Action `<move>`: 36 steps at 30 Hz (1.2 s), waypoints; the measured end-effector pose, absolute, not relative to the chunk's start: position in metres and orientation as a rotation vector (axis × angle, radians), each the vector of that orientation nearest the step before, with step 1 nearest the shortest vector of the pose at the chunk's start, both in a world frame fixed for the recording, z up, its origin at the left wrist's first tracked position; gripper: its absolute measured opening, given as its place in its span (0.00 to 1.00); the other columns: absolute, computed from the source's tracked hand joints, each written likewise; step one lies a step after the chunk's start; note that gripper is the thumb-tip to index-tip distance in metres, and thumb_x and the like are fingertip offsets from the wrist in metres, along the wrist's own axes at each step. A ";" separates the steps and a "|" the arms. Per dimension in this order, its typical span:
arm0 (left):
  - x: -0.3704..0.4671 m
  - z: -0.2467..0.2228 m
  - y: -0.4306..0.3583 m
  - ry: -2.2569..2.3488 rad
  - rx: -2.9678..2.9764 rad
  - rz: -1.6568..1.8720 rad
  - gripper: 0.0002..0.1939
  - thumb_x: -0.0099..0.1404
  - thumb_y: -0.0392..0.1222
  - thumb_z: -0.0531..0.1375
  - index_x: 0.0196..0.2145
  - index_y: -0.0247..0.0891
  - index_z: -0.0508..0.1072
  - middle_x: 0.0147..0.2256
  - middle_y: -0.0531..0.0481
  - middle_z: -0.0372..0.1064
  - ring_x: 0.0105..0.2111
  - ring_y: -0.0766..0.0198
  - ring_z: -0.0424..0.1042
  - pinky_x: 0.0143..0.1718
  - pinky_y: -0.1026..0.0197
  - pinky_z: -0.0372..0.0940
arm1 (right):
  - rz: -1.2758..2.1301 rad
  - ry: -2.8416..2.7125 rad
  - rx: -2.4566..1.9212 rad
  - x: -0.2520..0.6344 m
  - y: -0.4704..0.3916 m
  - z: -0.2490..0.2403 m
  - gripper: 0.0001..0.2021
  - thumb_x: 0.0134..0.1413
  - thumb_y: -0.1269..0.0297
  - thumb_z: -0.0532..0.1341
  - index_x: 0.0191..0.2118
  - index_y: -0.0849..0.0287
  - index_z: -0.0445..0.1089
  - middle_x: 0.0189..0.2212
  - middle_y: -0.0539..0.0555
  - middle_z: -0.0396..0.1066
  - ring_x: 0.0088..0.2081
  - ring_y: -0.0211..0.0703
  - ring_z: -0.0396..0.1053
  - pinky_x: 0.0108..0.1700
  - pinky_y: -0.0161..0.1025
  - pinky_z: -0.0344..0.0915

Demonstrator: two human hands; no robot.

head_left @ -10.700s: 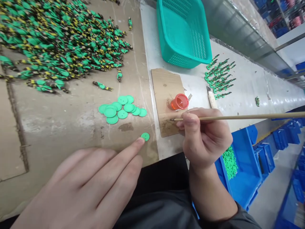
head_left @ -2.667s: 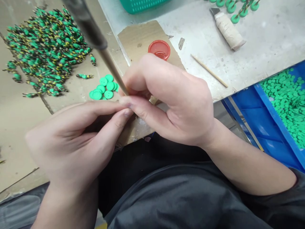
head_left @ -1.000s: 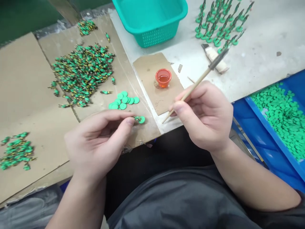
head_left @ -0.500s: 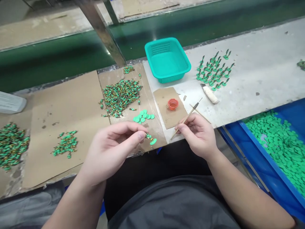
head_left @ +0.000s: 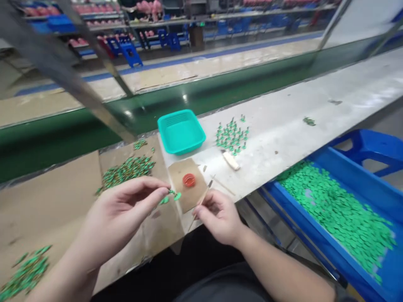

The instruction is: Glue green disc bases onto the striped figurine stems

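My left hand (head_left: pixel 126 218) pinches a tiny green toy figure (head_left: pixel 176 196) with a round green base between thumb and forefinger. My right hand (head_left: pixel 222 216) is closed around a thin brush (head_left: pixel 207 191) with a wooden handle and a dark, fine tip pointing up and away. Between and just beyond the hands, a small red cup (head_left: pixel 189 180) with liquid in it stands on a cardboard piece (head_left: pixel 179 169). Loose green discs (head_left: pixel 164 200) lie partly hidden behind my left fingertips. Past them is a heap of small green-and-gold figure parts (head_left: pixel 130 170).
A teal basket (head_left: pixel 181 132) stands behind the cup. Right of it, several figures (head_left: pixel 232 136) stand upright on green bases. A white-wrapped cutter (head_left: pixel 231 160) and a thin stick (head_left: pixel 225 184) lie nearer. A blue tray (head_left: pixel 355 167) of green discs sits at right, below the table edge.
My view has tilted up and swung to the right, so the far room and more table show. Both hands keep their holds on the figure and the brush, close to each other.
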State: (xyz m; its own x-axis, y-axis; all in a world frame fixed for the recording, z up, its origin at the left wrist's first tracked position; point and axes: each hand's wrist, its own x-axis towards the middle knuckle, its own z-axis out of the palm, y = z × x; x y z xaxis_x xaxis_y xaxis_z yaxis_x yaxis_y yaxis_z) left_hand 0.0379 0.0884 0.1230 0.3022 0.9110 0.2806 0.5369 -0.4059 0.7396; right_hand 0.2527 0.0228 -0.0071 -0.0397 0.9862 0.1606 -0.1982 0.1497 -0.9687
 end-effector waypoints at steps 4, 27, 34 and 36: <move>0.085 0.123 0.155 1.204 2.332 0.936 0.11 0.75 0.55 0.69 0.38 0.52 0.90 0.40 0.49 0.87 0.38 0.54 0.84 0.37 0.55 0.76 | 1.161 -1.206 -0.892 0.257 0.019 0.000 0.09 0.70 0.56 0.71 0.39 0.52 0.76 0.32 0.51 0.84 0.32 0.43 0.84 0.37 0.37 0.81; 0.109 0.110 0.225 1.258 2.570 0.772 0.12 0.77 0.53 0.67 0.43 0.49 0.91 0.38 0.48 0.83 0.40 0.52 0.78 0.47 0.50 0.71 | 0.998 -1.275 -1.014 0.304 -0.007 0.010 0.06 0.69 0.61 0.73 0.38 0.52 0.80 0.31 0.51 0.84 0.32 0.43 0.82 0.39 0.37 0.81; -0.015 0.090 0.064 1.815 2.124 0.716 0.17 0.84 0.56 0.67 0.47 0.38 0.82 0.38 0.51 0.80 0.34 0.63 0.78 0.40 0.58 0.79 | 0.998 -1.217 -1.056 0.308 -0.036 0.006 0.26 0.76 0.60 0.70 0.73 0.33 0.74 0.29 0.47 0.81 0.28 0.46 0.82 0.34 0.35 0.85; -0.045 0.068 0.022 1.950 2.007 0.666 0.17 0.83 0.56 0.69 0.48 0.38 0.82 0.41 0.50 0.81 0.37 0.63 0.80 0.43 0.56 0.82 | 0.988 -1.305 -1.102 0.316 -0.037 -0.002 0.18 0.72 0.57 0.74 0.63 0.38 0.84 0.29 0.52 0.82 0.27 0.51 0.84 0.29 0.39 0.85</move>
State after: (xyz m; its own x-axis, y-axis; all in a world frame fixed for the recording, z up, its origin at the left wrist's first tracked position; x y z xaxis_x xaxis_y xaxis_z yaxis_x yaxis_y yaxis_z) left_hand -0.0455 0.0221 0.0682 -0.0081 0.9901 0.1399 0.8688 -0.0623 0.4912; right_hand 0.3157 -0.0366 -0.0020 0.0422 0.9748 0.2192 0.0532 0.2169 -0.9747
